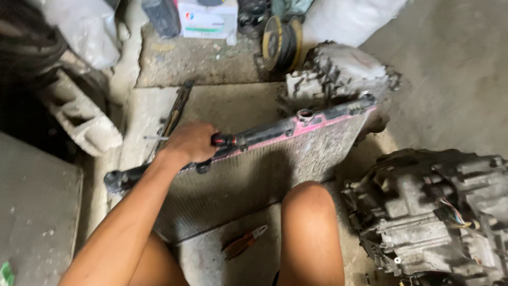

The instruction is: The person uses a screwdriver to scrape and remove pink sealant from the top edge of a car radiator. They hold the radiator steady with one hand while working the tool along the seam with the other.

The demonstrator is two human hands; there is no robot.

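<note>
Your left hand (191, 142) has its grip clenched on a red-handled tool (222, 140) at the radiator's (275, 164) black top tank, the radiator leaning upright on the floor against your knee. Right hand is out of view. Pliers (244, 242) lie below.

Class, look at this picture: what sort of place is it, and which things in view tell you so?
Probably a car repair workshop or yard. A radiator stands on the bare concrete floor, greasy engine or gearbox parts lie beside it, and pliers lie on the ground. The left hand grips a tool at the radiator's top.
</note>
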